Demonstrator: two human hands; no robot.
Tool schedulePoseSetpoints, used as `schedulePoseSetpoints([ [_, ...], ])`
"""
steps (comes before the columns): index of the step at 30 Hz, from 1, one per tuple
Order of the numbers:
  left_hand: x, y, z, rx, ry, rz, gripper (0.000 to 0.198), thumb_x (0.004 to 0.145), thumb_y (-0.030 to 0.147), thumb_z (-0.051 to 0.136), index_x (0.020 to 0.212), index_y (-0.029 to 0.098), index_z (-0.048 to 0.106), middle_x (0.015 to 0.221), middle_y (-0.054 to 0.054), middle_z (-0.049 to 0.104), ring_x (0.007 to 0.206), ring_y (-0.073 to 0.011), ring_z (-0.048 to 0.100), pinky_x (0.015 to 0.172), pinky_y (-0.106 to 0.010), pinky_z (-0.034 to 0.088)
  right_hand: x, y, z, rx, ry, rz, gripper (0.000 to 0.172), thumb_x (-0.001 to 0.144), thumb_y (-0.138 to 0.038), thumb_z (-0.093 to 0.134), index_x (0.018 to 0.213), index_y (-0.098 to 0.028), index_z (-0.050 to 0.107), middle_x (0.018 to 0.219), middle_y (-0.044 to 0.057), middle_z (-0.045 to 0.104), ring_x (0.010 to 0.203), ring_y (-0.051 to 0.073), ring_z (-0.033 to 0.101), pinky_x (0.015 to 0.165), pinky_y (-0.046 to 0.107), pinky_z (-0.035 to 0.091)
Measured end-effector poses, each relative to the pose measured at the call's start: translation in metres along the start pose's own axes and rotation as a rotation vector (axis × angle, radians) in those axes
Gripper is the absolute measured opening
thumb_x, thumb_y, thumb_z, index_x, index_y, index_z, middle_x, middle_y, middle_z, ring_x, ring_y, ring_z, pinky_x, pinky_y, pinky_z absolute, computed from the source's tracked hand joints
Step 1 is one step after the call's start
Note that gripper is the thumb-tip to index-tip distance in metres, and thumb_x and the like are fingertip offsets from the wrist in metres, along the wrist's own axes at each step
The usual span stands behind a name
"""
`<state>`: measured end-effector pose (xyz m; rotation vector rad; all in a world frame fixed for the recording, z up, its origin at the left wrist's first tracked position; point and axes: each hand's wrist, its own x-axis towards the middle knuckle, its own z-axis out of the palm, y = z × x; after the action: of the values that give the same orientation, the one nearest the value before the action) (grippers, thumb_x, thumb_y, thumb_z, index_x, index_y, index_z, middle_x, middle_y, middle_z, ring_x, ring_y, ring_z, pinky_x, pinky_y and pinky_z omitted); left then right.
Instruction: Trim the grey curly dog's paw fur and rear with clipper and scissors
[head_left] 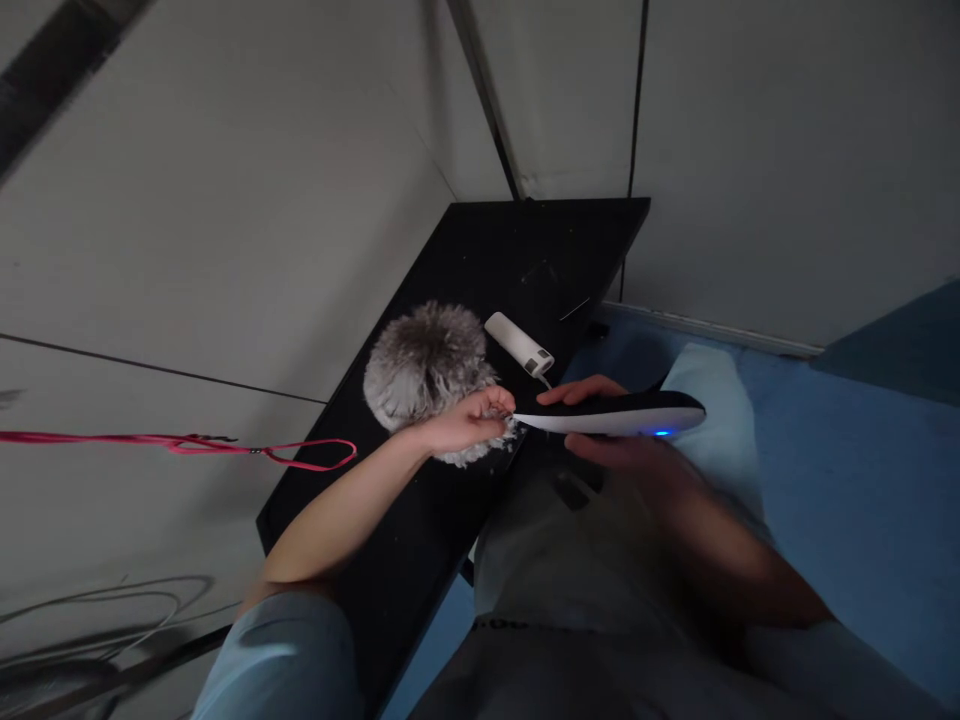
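Note:
A round mass of long grey fur [431, 360], darker on top, lies on the black table; I cannot tell what kind of thing it is. My left hand [476, 418] rests against its near right side, fingers curled into the fur. My right hand [645, 455] is wrapped round a long, tapered black-and-white clipper-like device [615, 412] with a glowing blue light. The device's narrow tip points left and meets my left fingertips at the edge of the fur. Part of my right hand is blurred and dark.
The black table [405, 560] stands against pale wall panels. A white cylindrical device [517, 342] with a thin cable lies beside the fur. On the left, a red cord [292, 455] ends in a loop over the table. Grey cables [142, 600] hang lower left. The floor [847, 520] is blue.

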<state>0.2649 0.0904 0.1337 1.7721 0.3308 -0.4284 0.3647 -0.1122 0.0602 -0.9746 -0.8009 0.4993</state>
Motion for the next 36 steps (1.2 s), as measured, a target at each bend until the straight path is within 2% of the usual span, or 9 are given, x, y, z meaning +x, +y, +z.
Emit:
schedulePoseSetpoints([
  [6,-0.002,-0.003,0.001,-0.013,-0.076,-0.051,0.023,0.068,0.014,0.066,0.087,0.019,0.053,0.080,0.002,0.054,0.071,-0.0075,0.050,0.068,-0.022,0.041,-0.002,0.001,0.006,0.084,-0.021,0.081,0.029,0.074,-0.028,0.077,0.097,-0.026,0.057,0.109,0.003,0.071,0.104,0.020,0.067,0.091,0.037,0.053],
  [14,-0.010,0.004,0.003,0.081,-0.083,-0.023,0.027,0.068,0.015,0.068,0.092,0.019,0.055,0.090,0.000,0.058,0.078,-0.0086,0.054,0.076,-0.023,0.046,-0.002,0.013,0.011,0.272,-0.017,0.143,0.032,0.073,-0.029,0.079,0.097,-0.027,0.058,0.105,0.001,0.073,0.099,0.020,0.070,0.086,0.036,0.055],
  [19,-0.013,0.009,0.008,0.175,-0.111,-0.037,0.026,0.069,0.019,0.070,0.090,0.021,0.054,0.087,0.001,0.057,0.075,-0.0087,0.052,0.071,-0.022,0.045,0.011,0.016,0.003,0.350,-0.175,0.183,0.037,0.069,-0.029,0.081,0.099,-0.023,0.059,0.097,0.003,0.075,0.091,0.021,0.072,0.079,0.035,0.057],
  [23,-0.015,0.016,0.017,0.214,-0.188,0.001,0.029,0.067,0.019,0.074,0.090,0.020,0.055,0.090,0.000,0.059,0.082,-0.0108,0.055,0.079,-0.026,0.046,0.020,0.017,-0.001,0.483,-0.307,0.285,0.041,0.066,-0.035,0.083,0.096,-0.021,0.059,0.090,0.004,0.075,0.086,0.023,0.073,0.078,0.039,0.057],
  [27,-0.016,0.018,0.023,0.222,-0.240,0.004,0.026,0.072,0.027,0.072,0.091,0.019,0.055,0.090,-0.001,0.060,0.082,-0.0110,0.055,0.078,-0.025,0.046,0.003,0.018,-0.009,0.530,-0.341,0.348,0.038,0.067,-0.043,0.080,0.089,-0.019,0.062,0.080,0.003,0.071,0.071,0.017,0.067,0.062,0.027,0.053],
  [29,-0.017,0.018,0.024,0.296,-0.199,-0.007,0.017,0.083,0.033,0.061,0.087,0.018,0.055,0.081,0.000,0.058,0.074,-0.0099,0.053,0.071,-0.023,0.045,-0.014,0.015,-0.011,0.524,-0.354,0.424,0.037,0.068,-0.045,0.079,0.088,-0.018,0.063,0.088,0.003,0.068,0.067,0.013,0.062,0.057,0.024,0.050],
  [31,-0.019,0.017,0.028,0.408,-0.140,0.026,0.020,0.090,0.034,0.049,0.082,0.017,0.055,0.075,0.000,0.058,0.070,-0.0096,0.053,0.067,-0.023,0.044,-0.029,0.007,-0.009,0.469,-0.449,0.538,0.043,0.066,-0.046,0.079,0.096,-0.018,0.064,0.108,0.007,0.064,0.071,0.013,0.063,0.062,0.028,0.052],
  [34,-0.020,0.012,0.037,0.630,-0.040,0.110,0.021,0.091,0.026,0.044,0.078,0.017,0.057,0.074,-0.001,0.062,0.069,-0.0109,0.056,0.067,-0.024,0.044,-0.041,-0.013,0.007,0.219,-0.543,0.619,0.043,0.066,-0.040,0.079,0.102,-0.020,0.066,0.086,0.001,0.065,0.071,0.015,0.061,0.065,0.028,0.050],
  [36,-0.020,0.006,0.043,0.755,0.052,0.141,0.014,0.086,0.019,0.048,0.079,0.017,0.060,0.074,-0.002,0.063,0.067,-0.0120,0.057,0.065,-0.024,0.044,-0.042,-0.025,0.024,0.104,-0.545,0.629,0.038,0.066,-0.033,0.077,0.102,-0.023,0.068,0.083,0.000,0.065,0.075,0.017,0.062,0.070,0.029,0.050],
])
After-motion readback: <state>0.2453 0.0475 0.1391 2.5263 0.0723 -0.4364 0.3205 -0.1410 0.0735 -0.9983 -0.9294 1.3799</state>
